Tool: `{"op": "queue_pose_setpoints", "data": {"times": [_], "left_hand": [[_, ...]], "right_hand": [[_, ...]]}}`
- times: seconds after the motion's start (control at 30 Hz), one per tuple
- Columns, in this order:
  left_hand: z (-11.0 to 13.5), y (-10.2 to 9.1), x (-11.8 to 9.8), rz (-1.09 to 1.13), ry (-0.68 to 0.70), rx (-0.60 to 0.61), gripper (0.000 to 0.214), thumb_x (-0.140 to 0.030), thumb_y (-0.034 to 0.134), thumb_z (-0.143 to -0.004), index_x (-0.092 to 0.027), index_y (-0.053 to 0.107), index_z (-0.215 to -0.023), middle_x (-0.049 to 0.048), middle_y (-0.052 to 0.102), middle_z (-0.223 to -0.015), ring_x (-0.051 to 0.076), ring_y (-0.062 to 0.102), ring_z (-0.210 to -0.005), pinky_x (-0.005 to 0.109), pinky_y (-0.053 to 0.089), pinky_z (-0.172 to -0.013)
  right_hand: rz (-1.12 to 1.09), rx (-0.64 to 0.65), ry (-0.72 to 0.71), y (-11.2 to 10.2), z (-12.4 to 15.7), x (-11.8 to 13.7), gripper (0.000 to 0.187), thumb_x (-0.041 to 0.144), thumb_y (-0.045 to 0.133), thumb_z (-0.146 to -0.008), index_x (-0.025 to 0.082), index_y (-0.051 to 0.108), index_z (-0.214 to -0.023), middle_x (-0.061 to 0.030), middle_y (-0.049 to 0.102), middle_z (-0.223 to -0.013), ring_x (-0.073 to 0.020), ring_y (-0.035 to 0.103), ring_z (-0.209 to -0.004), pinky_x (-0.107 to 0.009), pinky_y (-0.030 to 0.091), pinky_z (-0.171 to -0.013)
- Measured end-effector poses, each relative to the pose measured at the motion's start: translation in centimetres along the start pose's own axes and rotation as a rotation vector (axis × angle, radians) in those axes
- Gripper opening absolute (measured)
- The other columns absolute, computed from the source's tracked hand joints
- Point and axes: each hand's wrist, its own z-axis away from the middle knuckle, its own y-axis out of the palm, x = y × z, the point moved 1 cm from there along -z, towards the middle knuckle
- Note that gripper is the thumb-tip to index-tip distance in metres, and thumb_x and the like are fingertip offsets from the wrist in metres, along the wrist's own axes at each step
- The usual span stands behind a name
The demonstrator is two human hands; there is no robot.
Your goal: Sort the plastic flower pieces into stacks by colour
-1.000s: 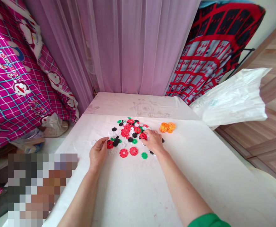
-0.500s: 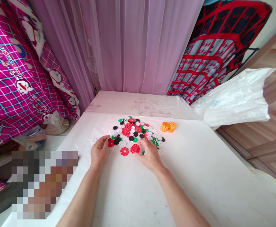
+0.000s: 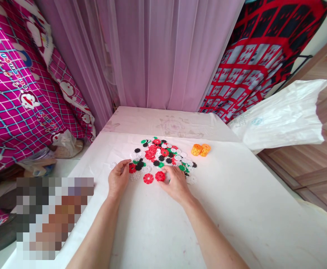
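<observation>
A loose pile of flower-shaped plastic discs (image 3: 152,152) in red, white, black and green lies on the white table. At the pile's near edge, my right hand (image 3: 177,184) has its thumb and fingertips around a small red stack of such discs (image 3: 160,176). My left hand (image 3: 119,180) rests at the pile's left side, fingers loosely bent with a gap from the thumb. Its fingertips are beside a red and black disc (image 3: 132,168), and I see nothing held in it. Between the hands, a single red disc (image 3: 148,178) lies flat.
Two orange stacks of discs (image 3: 201,150) stand right of the pile. A white plastic bag (image 3: 283,116) hangs over the table's right edge. Purple curtains (image 3: 163,56) are behind the table (image 3: 208,220). A pink patterned cloth (image 3: 26,82) hangs at left.
The view has shifted slightly. My right hand has turned a little around the red stack, and the green piece seen under its thumb is now hidden. My left hand stays in place.
</observation>
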Motion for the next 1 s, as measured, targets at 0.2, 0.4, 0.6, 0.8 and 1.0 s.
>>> {"op": "queue_pose_setpoints", "data": {"times": [0.2,0.4,0.6,0.8,1.0], "left_hand": [[0.0,0.0,-0.2,0.011,0.009,-0.005,0.04,-0.047,0.05,-0.08,-0.02,0.073,-0.098,0.0012,0.07,-0.07,0.016,0.061,-0.065,0.028,0.048,-0.065],[-0.1,0.0,-0.1,0.0,-0.001,-0.005,0.04,-0.047,0.05,-0.079,-0.021,0.073,-0.098,0.0008,0.07,-0.07,0.016,0.062,-0.066,0.028,0.048,-0.067],[-0.1,0.0,-0.1,0.006,-0.007,-0.011,0.039,-0.047,0.05,-0.079,-0.022,0.073,-0.098,0.0016,0.073,-0.075,0.017,0.064,-0.069,0.029,0.049,-0.069],[-0.1,0.0,0.0,-0.002,0.003,-0.008,0.039,-0.047,0.05,-0.079,-0.022,0.074,-0.098,0.0011,0.072,-0.074,0.016,0.062,-0.066,0.028,0.049,-0.067],[-0.1,-0.2,-0.6,-0.004,-0.003,-0.021,0.038,-0.046,0.049,-0.079,-0.022,0.074,-0.096,0.0008,0.072,-0.073,0.016,0.062,-0.065,0.028,0.048,-0.065]], "right_hand": [[0.001,0.025,0.012,-0.1,0.1,0.1,0.037,0.027,0.074,-0.074,0.023,0.062,-0.109,-0.0041,0.07,-0.105,-0.0255,0.059,-0.105,-0.039,0.039,-0.094],[-0.001,0.036,0.018,-0.1,0.1,0.1,0.038,0.026,0.073,-0.073,0.024,0.063,-0.109,-0.0049,0.07,-0.107,-0.0264,0.059,-0.106,-0.04,0.039,-0.094],[-0.018,-0.003,-0.012,-0.2,0.1,-0.2,0.034,0.027,0.072,-0.075,0.024,0.063,-0.108,-0.005,0.071,-0.105,-0.025,0.061,-0.104,-0.039,0.042,-0.095],[0.047,-0.117,-0.001,-1.2,-3.0,-2.0,0.017,0.023,0.061,-0.083,0.023,0.067,-0.099,-0.0054,0.072,-0.102,-0.0228,0.063,-0.099,-0.036,0.045,-0.091],[0.174,-0.054,0.036,-1.1,-7.8,-2.4,0.025,0.02,0.065,-0.079,0.023,0.067,-0.104,-0.0056,0.071,-0.11,-0.0244,0.059,-0.106,-0.037,0.045,-0.091]]}}
